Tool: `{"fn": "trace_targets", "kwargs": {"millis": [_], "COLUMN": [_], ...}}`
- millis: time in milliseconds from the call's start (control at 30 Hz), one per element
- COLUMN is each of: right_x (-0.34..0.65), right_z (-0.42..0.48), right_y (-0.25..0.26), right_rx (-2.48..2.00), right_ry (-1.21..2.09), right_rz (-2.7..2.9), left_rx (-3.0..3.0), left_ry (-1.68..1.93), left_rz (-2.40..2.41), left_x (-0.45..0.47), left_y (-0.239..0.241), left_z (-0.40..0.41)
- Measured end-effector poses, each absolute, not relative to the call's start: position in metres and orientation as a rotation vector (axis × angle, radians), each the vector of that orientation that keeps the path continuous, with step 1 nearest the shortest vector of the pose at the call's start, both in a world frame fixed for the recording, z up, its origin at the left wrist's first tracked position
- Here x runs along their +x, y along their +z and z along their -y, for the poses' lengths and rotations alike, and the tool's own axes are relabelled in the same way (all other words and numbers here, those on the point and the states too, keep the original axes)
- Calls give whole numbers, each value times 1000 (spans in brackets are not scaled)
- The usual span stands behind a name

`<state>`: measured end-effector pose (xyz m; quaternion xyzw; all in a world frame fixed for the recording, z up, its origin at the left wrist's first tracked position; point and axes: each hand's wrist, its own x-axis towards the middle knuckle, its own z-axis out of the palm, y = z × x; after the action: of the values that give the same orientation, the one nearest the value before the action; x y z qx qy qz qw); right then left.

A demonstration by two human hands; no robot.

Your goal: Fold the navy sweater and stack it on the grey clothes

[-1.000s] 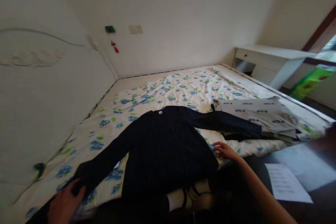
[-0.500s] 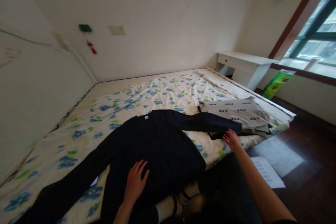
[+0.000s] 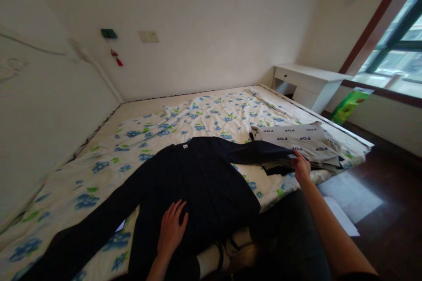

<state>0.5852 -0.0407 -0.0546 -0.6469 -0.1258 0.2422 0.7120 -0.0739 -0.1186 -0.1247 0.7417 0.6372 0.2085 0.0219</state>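
Note:
A dark long-sleeved shirt (image 3: 198, 184) lies spread over a floral sheet (image 3: 204, 116), its neckline with a small white tag pointing away from me. One sleeve stretches to the lower left, the other to the right. My left hand (image 3: 173, 226) rests flat on the body of the shirt, fingers stretched out. At the right sleeve's end, my right hand (image 3: 301, 165) pinches the cuff between thumb and fingers. The sleeve partly covers a stack of folded clothes, topped by a grey garment (image 3: 296, 136) printed with "POP".
The bed stands against the wall, with a white desk (image 3: 306, 74) beyond its right corner. A green bag (image 3: 352, 104) leans below the window. White paper (image 3: 339, 216) lies on the dark floor to the right. My feet (image 3: 214, 258) show at the bed's front.
My right hand has moved slightly right and closed on the cuff, narrowing the sleeve's end. My left hand stays flat on the shirt.

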Motion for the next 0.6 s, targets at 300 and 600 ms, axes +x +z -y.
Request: {"fn": "trace_targets", "kwargs": {"millis": [300, 600], "right_x": [597, 601], "right_z": [13, 7], "right_y": [-57, -56], "right_rx": [-1436, -1516], "right_ry": [561, 631], "right_rz": [174, -2], "left_rx": [2288, 2222], "left_ry": [676, 596], "left_rz": [-1966, -1993], "left_x": [-72, -63], "left_y": [-124, -115], "left_z": [123, 133]}}
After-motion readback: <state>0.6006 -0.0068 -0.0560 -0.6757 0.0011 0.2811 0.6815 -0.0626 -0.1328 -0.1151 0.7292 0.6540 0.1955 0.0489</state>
